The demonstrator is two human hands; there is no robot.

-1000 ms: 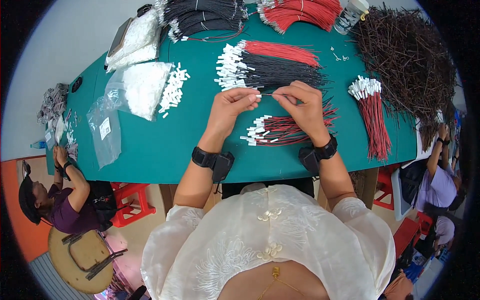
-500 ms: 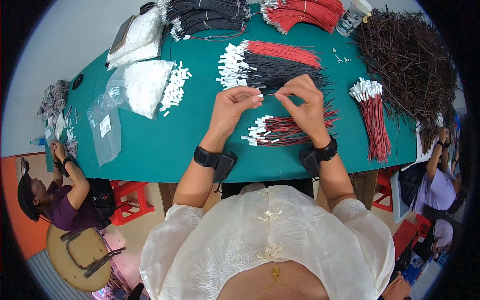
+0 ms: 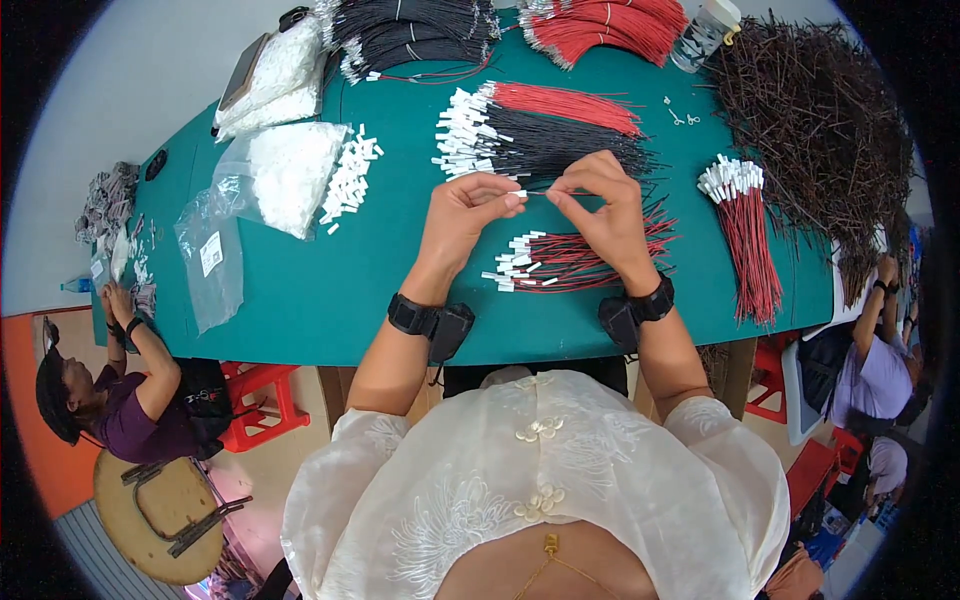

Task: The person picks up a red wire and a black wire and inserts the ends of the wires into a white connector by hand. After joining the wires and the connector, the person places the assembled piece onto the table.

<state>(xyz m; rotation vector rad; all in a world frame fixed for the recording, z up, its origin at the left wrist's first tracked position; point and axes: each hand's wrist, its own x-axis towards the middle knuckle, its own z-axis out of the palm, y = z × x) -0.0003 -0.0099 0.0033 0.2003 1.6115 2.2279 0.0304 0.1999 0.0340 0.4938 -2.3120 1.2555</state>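
Observation:
In front of my chest, my left hand [image 3: 462, 212] pinches a small white plastic connector [image 3: 520, 194] between thumb and index finger. Close by on its right, my right hand [image 3: 606, 205] grips a thin wire [image 3: 539, 193] in its fingertips, and the wire's near end meets the connector. How far it goes in is too small to tell. Below my hands lies a bunch of red and black wires with white connectors [image 3: 590, 260]. Just beyond them is a larger spread of black wires [image 3: 560, 140] beside red wires [image 3: 565, 105], white-ended at the left.
Loose white connectors [image 3: 350, 180] spill beside a clear bag of them [image 3: 290, 180] on the green table [image 3: 400, 335]. A red wire bundle [image 3: 745, 250] lies to the right, near a dark tangled heap [image 3: 815, 130]. Black [image 3: 415, 35] and red coils [image 3: 605, 30] sit far back. Co-workers sit at both sides.
My right hand has shifted very slightly left and its fingertips dipped a little at the wire. The left hand keeps its place with the connector.

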